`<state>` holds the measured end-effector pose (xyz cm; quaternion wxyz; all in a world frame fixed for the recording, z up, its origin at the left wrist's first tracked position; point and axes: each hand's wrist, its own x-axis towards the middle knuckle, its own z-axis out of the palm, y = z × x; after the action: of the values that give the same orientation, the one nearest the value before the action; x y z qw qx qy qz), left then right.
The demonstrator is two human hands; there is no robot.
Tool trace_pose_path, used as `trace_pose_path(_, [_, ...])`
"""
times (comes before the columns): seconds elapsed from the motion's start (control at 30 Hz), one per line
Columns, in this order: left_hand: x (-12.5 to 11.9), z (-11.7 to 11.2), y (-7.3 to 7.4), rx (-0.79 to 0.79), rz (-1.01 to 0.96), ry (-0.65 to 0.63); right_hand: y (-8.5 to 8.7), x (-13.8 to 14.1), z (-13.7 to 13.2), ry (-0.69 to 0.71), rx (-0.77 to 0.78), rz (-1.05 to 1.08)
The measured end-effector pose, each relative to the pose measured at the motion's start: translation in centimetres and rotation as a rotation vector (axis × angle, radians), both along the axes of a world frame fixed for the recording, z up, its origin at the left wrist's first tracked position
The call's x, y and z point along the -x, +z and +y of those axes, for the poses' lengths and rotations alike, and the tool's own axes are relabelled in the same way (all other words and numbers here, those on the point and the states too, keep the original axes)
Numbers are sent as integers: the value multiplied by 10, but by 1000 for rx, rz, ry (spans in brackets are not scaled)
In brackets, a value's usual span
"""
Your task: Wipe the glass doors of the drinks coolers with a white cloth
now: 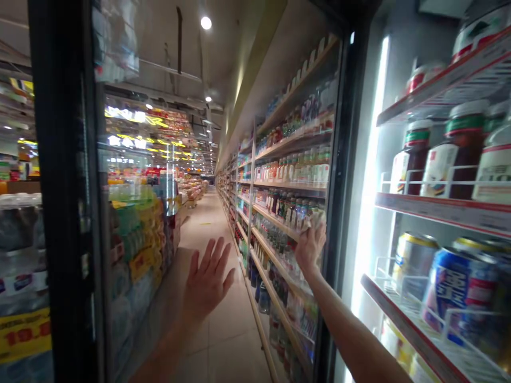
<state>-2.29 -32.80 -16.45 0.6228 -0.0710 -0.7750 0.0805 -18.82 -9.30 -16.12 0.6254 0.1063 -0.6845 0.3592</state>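
An open glass fridge door fills the middle of the view, with the shop aisle showing through it. My left hand lies flat against the glass, fingers spread and holding nothing. My right hand is higher up, near the door's dark right frame. It is closed on a crumpled whitish cloth pressed to the glass. My right forearm reaches in from the lower right.
To the right, the lit fridge has wire shelves with dark bottles above and cans below. The door's black left frame stands at the left. Through the glass are long drink shelves, stacked goods and a tiled aisle floor.
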Motion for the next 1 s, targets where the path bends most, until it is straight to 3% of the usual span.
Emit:
trace_pose_path(0.1, [0, 1, 1, 6, 12, -8, -6, -6, -11, 104, -386, 101])
trace_pose_path(0.13, [0, 1, 1, 8, 16, -9, -6, -6, -10, 112, -418, 111])
trace_pose_path(0.3, [1, 2, -1, 11, 4, 6, 11, 2, 2, -23, 22, 23])
trace_pose_path(0.33, [1, 2, -1, 9, -1, 7, 13, 1, 1, -22, -3, 38])
trace_pose_path(0.47, [0, 3, 0, 9, 9, 1, 10, -7, -9, 68, -412, 143])
trace_pose_path(0.5, [0, 3, 1, 12, 17, -1, 11, -6, -7, 66, -419, 134])
trace_pose_path(0.63, [-1, 3, 1, 15, 16, 4, 22, 1, 4, -37, -39, 0])
trace_pose_path(0.67, [-1, 3, 0, 16, 13, 5, 24, 1, 3, -39, -29, 1])
trace_pose_path(0.83, [-1, 2, 0, 15, 15, 5, 26, -8, -14, 37, -366, 182])
trace_pose_path(0.9, [-1, 2, 0, 9, 7, 0, 31, -4, -7, 10, -283, 140])
trace_pose_path(1.0, [-1, 3, 0, 1, 9, -2, 44, 9, 11, -34, -4, 9])
